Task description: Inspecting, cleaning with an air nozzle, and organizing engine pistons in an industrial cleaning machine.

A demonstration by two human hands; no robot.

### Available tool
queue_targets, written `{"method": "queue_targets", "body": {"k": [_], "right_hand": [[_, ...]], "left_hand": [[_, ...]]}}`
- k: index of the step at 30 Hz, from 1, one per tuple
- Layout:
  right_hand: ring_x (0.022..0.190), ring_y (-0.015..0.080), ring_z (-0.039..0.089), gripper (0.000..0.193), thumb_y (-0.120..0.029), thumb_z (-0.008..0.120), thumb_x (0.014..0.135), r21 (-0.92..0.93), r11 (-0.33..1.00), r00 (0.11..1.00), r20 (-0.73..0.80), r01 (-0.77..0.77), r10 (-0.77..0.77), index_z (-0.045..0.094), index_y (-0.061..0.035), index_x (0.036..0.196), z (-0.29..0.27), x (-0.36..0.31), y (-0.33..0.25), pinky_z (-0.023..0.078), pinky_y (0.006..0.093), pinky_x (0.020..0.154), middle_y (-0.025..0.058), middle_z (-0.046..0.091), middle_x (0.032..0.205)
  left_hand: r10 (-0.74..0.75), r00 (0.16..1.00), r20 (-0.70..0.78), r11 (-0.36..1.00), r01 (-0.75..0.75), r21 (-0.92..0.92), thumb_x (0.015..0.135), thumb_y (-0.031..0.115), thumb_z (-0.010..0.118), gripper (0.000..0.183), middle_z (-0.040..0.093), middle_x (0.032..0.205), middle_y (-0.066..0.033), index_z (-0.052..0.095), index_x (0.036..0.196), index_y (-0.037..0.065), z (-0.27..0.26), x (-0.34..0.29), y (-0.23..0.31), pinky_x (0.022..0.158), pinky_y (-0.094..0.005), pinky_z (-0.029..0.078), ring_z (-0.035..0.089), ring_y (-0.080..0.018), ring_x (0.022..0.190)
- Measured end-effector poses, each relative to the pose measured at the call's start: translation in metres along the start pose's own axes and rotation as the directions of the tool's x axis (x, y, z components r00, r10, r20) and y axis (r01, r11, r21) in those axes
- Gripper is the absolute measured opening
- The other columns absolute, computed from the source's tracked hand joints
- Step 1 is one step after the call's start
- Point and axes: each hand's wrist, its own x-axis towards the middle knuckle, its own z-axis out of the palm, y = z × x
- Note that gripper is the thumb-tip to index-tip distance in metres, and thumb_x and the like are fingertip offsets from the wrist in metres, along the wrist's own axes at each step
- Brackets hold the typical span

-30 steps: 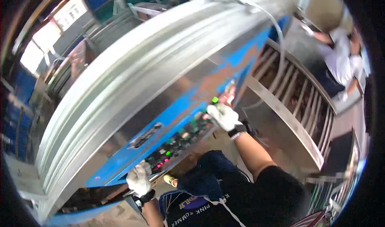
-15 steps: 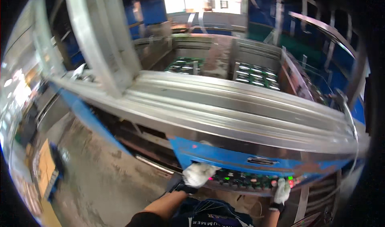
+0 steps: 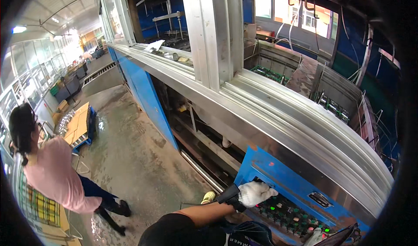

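My left hand (image 3: pixel 254 194), in a white glove with a black band at the wrist, rests against the blue metal panel (image 3: pixel 285 178) beside a cut-out. Its fingers are curled and pressed together; whatever may be in them is hidden. Below the panel's lower edge lies a dark control board (image 3: pixel 296 220) with rows of knobs and buttons, some lit green or red. Only part of my right hand (image 3: pixel 314 237), also white-gloved, shows at the lower rim, next to a green light on the board; its fingers cannot be made out well.
A metal-framed ledge (image 3: pixel 305 115) with an upright post (image 3: pixel 213 37) runs along the machine. Behind it are tanks holding racks of shiny parts (image 3: pixel 331 107). At left a person in a pink top (image 3: pixel 52 172) stands near a low pallet with cardboard (image 3: pixel 80 124).
My view has swung left, so the panel and both hands sit farther right and lower. The person in pink has come into view. My left hand stays at the panel's cut-out.
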Motion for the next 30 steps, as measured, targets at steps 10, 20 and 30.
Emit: {"method": "queue_targets", "body": {"k": [10, 20, 30], "right_hand": [[0.089, 0.0269, 0.061, 0.043, -0.031, 0.061, 0.094, -0.473, 0.334, 0.578, -0.629, -0.815, 0.52, 0.055, 0.0039, 0.119, 0.01, -0.002, -0.024, 0.048, 0.0375, 0.079, 0.0166, 0.065, 0.105], [0.117, 0.042, 0.055, 0.069, -0.051, 0.058, 0.091, -0.673, 0.112, 0.647, -0.633, -0.731, 0.426, 0.053, 0.0066, 0.129, -0.022, -0.033, 0.015, 0.042, 0.0427, 0.099, 0.0303, 0.059, 0.127], [0.106, 0.0393, 0.06, 0.065, -0.051, 0.06, 0.089, -0.527, 0.161, 0.524, -0.668, -0.835, 0.529, 0.058, 0.006, 0.121, 0.015, 0.002, -0.033, 0.045, 0.0436, 0.093, 0.0268, 0.064, 0.116]], "left_hand": [[0.107, 0.991, -0.087, 0.993, -0.101, 0.067, 0.1, 0.02, 0.055, 0.023, 0.074, 0.098, -0.0107, 0.066, 0.106, 0.0, 0.006, 0.001, -0.008, 0.081, -0.0317, 0.058, 0.072, -0.0214, 0.091], [0.041, 0.996, -0.085, 0.997, -0.035, 0.067, 0.098, 0.037, 0.059, 0.034, 0.07, 0.084, -0.0152, 0.07, 0.102, 0.006, 0.021, 0.003, -0.031, 0.073, -0.0356, 0.055, 0.07, -0.0259, 0.081], [-0.086, 0.995, -0.053, 0.976, 0.095, 0.196, 0.095, 0.049, 0.058, 0.049, 0.066, 0.081, -0.0187, 0.066, 0.083, 0.002, 0.017, 0.001, -0.024, 0.075, -0.0416, 0.052, 0.066, -0.0355, 0.082]]}}
